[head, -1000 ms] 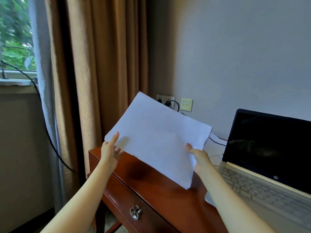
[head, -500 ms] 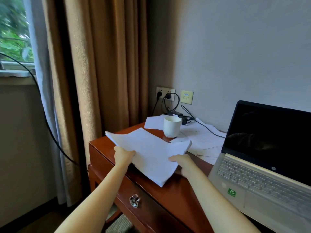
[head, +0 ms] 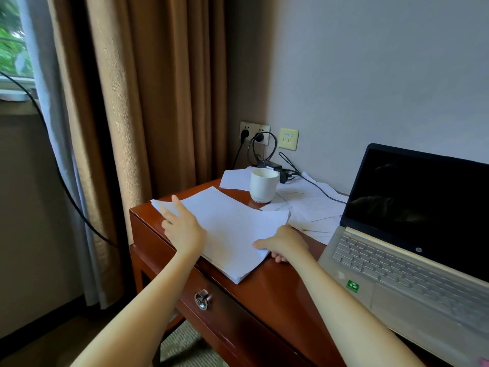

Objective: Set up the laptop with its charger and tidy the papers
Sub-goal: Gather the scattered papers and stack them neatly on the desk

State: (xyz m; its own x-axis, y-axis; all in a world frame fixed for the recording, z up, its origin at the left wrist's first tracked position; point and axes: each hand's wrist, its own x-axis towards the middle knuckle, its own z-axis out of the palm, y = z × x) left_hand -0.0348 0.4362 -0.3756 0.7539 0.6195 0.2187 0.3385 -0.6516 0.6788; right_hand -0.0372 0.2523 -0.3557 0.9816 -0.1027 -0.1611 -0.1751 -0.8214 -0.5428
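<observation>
Papers (head: pixel 232 229) now down on desk (head: pixel 277 284)

A hotel-style room with a work corner, as I read it.

On my feed I saw a polished dark desk (head: pixel 277 282) with a ring-pull drawer (head: pixel 202 300), set into the corner against a plain wall (head: pixel 370 75). Heavy brown curtains (head: pixel 148 88) hung over a pale sheer (head: pixel 53 128) beside a window (head: pixel 12 35) with greenery outside, and there was carpet (head: pixel 185 348) below. Sockets (head: pixel 255 133) and a data plate (head: pixel 289 139) sat just above the desk. A laptop (head: pixel 397 260), a mug (head: pixel 263 185) and papers (head: pixel 232 229) lay on it.
</observation>
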